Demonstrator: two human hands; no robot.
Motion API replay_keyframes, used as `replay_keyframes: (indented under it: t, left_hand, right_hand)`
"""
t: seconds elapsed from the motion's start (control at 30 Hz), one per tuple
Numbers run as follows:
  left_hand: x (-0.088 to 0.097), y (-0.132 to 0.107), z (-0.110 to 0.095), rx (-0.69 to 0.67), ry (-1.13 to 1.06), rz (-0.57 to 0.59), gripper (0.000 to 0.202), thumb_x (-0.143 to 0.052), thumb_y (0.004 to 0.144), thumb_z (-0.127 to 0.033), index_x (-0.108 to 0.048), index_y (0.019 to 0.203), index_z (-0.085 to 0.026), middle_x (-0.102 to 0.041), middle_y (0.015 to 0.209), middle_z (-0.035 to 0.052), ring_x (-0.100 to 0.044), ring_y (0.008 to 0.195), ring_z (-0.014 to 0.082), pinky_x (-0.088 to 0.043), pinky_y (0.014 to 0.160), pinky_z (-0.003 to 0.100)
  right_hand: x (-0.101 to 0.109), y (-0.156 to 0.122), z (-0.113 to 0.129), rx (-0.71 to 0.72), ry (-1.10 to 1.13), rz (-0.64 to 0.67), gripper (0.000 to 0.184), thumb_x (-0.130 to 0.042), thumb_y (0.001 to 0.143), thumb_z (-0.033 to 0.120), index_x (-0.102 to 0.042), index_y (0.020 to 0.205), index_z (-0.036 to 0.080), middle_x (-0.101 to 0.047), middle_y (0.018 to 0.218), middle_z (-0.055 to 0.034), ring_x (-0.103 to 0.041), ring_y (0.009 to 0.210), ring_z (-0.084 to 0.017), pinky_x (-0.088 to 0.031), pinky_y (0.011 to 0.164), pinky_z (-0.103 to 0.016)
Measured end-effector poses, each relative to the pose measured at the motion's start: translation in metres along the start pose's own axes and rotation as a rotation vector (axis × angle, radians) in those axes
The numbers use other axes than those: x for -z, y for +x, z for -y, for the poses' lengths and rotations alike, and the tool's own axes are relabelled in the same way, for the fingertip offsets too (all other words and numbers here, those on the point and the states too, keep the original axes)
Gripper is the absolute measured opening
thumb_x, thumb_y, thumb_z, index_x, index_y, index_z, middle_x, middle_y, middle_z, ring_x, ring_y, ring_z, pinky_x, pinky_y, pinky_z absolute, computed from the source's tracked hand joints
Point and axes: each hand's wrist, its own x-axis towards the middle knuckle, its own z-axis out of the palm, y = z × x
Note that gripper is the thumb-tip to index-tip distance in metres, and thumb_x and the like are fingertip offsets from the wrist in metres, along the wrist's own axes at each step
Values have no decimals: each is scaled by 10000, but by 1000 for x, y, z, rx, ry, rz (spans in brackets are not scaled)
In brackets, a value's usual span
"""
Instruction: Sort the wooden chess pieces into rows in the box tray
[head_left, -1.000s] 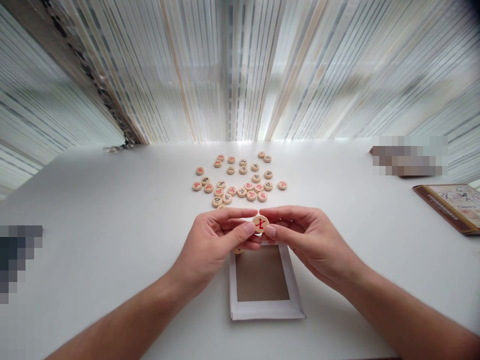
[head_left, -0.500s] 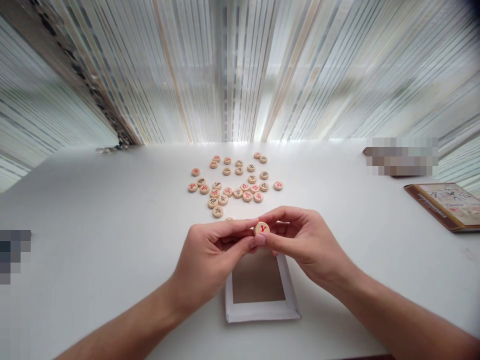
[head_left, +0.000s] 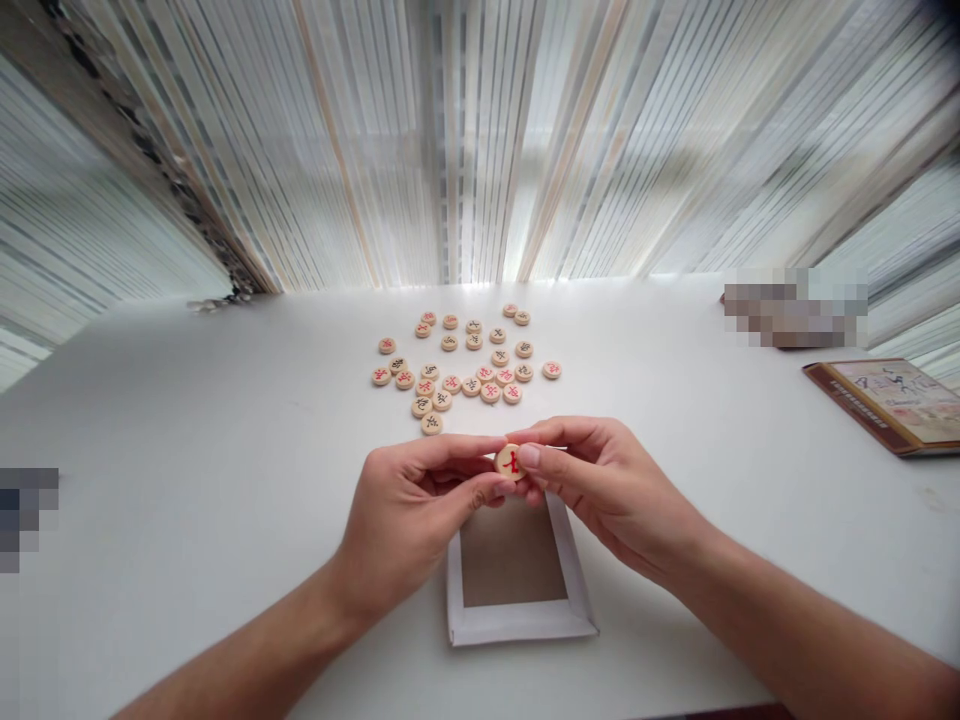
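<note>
Between both hands is a round wooden Chinese chess piece point(head_left: 508, 463) with a red character facing me. My left hand point(head_left: 420, 500) pinches it from the left with thumb and fingertips. From the other side, my right hand point(head_left: 592, 475) grips it, the thumb lying over its right edge. Below the hands, a shallow white-rimmed box tray point(head_left: 525, 622) with a brown inside rests on the table, its far end hidden by the hands. Beyond them several loose chess pieces point(head_left: 470, 386), marked in red or black, lie scattered face up.
The white table point(head_left: 225, 480) reaches back to a striped curtain point(head_left: 480, 150). At the right lies a brown box lid with a picture point(head_left: 892, 405). Blurred-out objects sit at the far right point(head_left: 795, 310) and left edge point(head_left: 26, 515).
The piece has turned between my fingers, so its red character now stands at a different angle. My right thumb has shifted up onto its face. The view has moved slightly.
</note>
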Motion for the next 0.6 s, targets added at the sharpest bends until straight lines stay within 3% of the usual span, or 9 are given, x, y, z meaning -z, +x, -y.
replay_keyframes:
  t: [0.23,0.43,0.6]
  left_hand:
    - [0,2,-2,71,-50,-20,240,-925,817,-130,-900,1024,-250,-881,879,18,-857,782,189,-724,774,230]
    - [-4,-1,-2,31,29,7,285,-915,811,-103,-896,1065,-233,-885,973,48,-847,766,191,-730,787,256]
    - [-4,-3,-4,-2,88,42,242,-859,865,-94,-894,1073,-213,-881,900,50,-856,796,206,-726,772,246]
  right_hand:
    - [-1,-1,1,-51,53,-8,334,-1033,685,272,-866,964,194,-843,914,-61,-800,847,-195,-657,842,-313]
    - [-3,0,-1,-54,74,-41,410,-1083,536,185,-799,831,184,-815,804,-18,-795,743,-183,-667,742,-276]
    - [-1,-1,-1,-37,33,-31,335,-1061,605,195,-785,794,170,-811,749,-39,-783,699,-171,-586,599,-206]
